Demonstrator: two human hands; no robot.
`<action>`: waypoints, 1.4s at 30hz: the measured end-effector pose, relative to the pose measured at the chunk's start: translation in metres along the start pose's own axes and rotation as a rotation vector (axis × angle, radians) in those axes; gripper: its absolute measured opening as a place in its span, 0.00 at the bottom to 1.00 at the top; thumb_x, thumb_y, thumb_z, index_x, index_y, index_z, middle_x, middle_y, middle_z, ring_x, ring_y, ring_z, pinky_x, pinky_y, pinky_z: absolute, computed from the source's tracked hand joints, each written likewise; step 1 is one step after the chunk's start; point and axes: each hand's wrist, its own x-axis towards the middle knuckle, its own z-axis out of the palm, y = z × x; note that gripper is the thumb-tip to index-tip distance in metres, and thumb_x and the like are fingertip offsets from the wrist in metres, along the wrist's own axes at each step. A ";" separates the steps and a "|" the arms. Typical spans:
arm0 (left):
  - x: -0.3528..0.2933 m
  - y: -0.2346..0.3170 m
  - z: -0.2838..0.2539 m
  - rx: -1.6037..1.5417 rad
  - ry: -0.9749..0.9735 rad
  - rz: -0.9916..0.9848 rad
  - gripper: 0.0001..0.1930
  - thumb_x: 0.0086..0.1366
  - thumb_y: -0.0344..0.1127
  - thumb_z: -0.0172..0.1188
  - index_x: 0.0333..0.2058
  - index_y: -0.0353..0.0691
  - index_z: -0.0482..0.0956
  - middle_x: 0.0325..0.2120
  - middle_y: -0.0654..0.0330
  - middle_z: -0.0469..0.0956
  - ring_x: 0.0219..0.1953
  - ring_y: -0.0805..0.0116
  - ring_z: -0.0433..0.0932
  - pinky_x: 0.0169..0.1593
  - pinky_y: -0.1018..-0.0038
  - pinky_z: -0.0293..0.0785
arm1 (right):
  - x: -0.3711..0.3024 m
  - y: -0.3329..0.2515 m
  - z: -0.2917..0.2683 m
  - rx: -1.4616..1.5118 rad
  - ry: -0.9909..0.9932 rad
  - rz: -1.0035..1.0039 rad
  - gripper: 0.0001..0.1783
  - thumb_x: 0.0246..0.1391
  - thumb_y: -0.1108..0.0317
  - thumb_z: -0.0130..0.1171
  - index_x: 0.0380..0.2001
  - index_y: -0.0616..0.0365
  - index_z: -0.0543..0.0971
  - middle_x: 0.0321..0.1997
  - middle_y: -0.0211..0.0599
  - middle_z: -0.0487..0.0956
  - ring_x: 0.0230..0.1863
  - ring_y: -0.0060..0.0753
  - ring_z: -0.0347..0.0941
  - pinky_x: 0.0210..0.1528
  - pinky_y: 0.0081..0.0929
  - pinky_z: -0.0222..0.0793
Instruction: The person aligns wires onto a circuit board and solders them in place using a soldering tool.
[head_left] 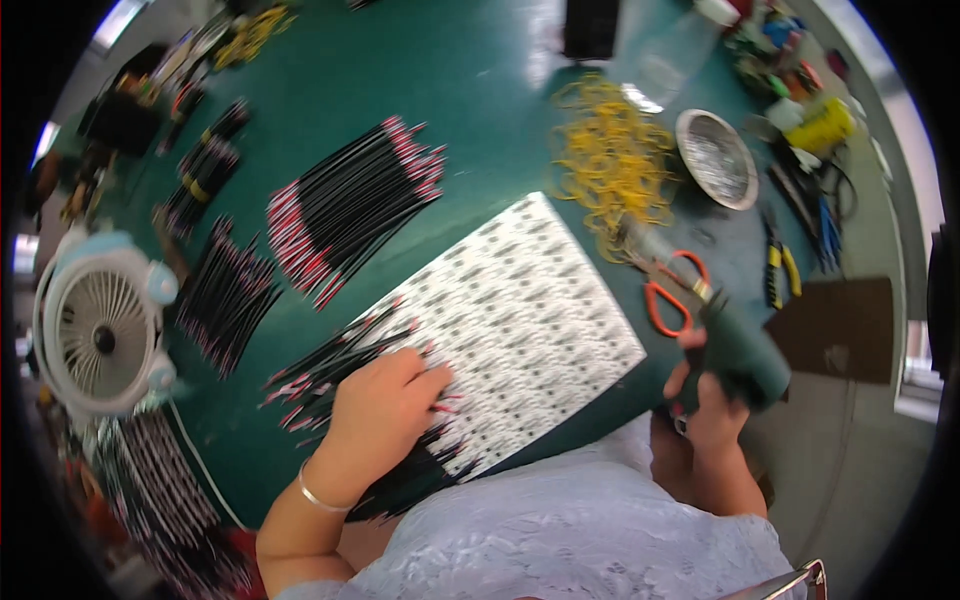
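My right hand (715, 415) is closed round the handle of a dark green heat gun (748, 352), at the table's right front edge. The gun's metal nozzle points up and left, across the orange-handled scissors. At the lower left of a white patterned sheet (520, 300), my left hand (385, 410) curls over black wires with red ends (335, 365). Its fingertips are partly hidden among them. More of these wires hang or lie below my left wrist at the front edge.
Another batch of black wires (350, 205) lies further back, with darker bundles (228, 295) to its left. A small fan (103, 335) stands at far left. Yellow rubber bands (615, 150), a metal bowl (716, 160), scissors (668, 310) and pliers (775, 265) lie on the right.
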 end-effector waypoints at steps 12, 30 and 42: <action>-0.005 -0.005 0.014 0.012 0.152 0.047 0.19 0.42 0.25 0.64 0.37 0.46 0.81 0.25 0.62 0.71 0.27 0.60 0.74 0.28 0.68 0.71 | 0.046 -0.001 -0.056 -0.523 0.276 -0.166 0.16 0.55 0.76 0.52 0.47 0.66 0.75 0.34 0.33 0.81 0.25 0.17 0.71 0.34 0.20 0.69; -0.014 -0.009 0.024 -0.039 0.251 0.041 0.19 0.39 0.25 0.64 0.35 0.46 0.84 0.27 0.65 0.72 0.27 0.66 0.74 0.27 0.71 0.71 | -0.032 0.011 0.015 -0.270 -0.546 0.227 0.11 0.47 0.75 0.59 0.37 0.64 0.77 0.34 0.42 0.79 0.25 0.36 0.75 0.31 0.32 0.72; -0.012 -0.009 0.024 -0.085 0.227 0.024 0.18 0.39 0.25 0.64 0.34 0.47 0.83 0.27 0.65 0.72 0.27 0.65 0.74 0.27 0.71 0.70 | -0.033 0.009 0.018 -0.440 -0.604 0.158 0.16 0.49 0.72 0.59 0.42 0.63 0.76 0.37 0.41 0.78 0.31 0.38 0.76 0.35 0.32 0.73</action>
